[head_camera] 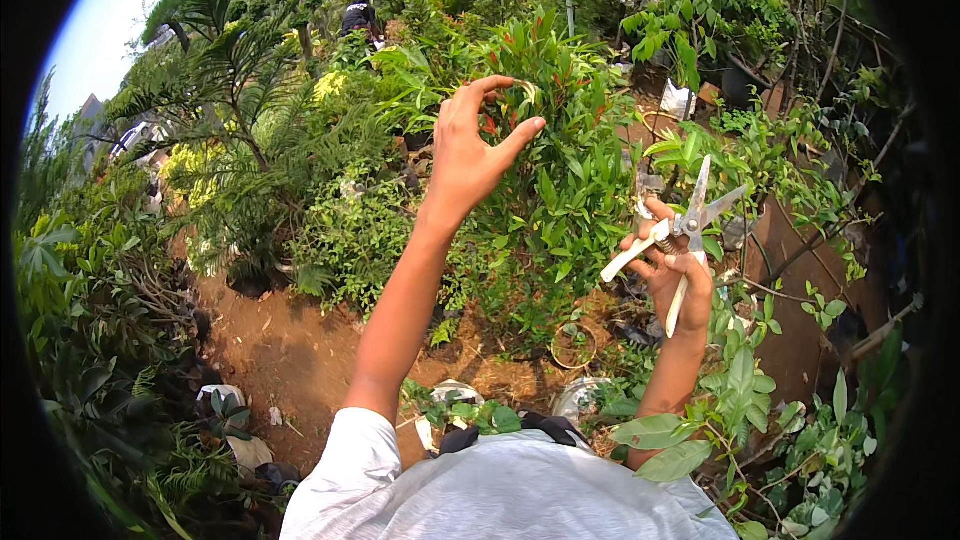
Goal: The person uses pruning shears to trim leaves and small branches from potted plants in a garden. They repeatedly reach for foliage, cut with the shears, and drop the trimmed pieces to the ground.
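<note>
My left hand (472, 142) is raised before a leafy shrub (570, 157) with red young shoots. Its thumb and forefinger stand well apart. A pale, curled dry leaf (530, 92) appears right by the forefinger's tip; whether it touches cannot be told. In my right hand (679, 281) are pruning shears (694, 223) with cream handles and a spring between them. Their blades are spread and point up and away from me. One handle lies under my thumb, and the other sticks out to the left beyond my fingers.
Green branches with broad leaves (675, 457) cross in front of my right forearm. A bare soil path (277, 345) runs at the lower left. A conifer (240, 82) rises on the left. Further back, a person in dark clothing (360, 17) is among the plants. Thin woody branches (810, 240) stretch on the right.
</note>
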Available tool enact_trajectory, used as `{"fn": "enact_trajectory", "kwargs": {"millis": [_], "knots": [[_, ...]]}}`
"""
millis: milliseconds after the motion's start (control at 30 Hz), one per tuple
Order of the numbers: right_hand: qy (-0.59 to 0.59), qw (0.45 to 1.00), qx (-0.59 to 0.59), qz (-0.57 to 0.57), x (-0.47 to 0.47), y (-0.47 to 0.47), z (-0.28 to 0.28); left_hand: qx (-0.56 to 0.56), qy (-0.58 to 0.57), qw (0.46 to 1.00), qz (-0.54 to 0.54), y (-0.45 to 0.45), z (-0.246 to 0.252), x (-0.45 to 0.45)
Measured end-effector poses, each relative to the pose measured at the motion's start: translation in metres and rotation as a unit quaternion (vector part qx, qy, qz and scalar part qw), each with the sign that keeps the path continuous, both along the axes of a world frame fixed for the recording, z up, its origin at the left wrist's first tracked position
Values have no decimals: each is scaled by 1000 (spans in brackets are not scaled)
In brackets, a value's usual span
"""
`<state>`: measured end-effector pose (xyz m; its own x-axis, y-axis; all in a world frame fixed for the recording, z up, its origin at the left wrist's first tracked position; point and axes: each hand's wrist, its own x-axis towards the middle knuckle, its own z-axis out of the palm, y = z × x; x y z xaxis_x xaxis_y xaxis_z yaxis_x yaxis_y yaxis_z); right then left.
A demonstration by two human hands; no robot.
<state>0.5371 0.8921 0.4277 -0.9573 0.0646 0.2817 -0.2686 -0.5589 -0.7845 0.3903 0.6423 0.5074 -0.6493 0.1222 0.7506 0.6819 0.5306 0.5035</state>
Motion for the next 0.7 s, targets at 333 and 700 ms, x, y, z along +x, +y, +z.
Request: {"fn": "enact_trajectory", "kwargs": {"millis": [333,700], "knots": [[3,1000,7,8,-9,-3,-1,175,-33,981,-78,2,5,-18],[2,1000,-2,-8,-8,4,-3,144,-14,987,-69,-13,21,-36]]}}
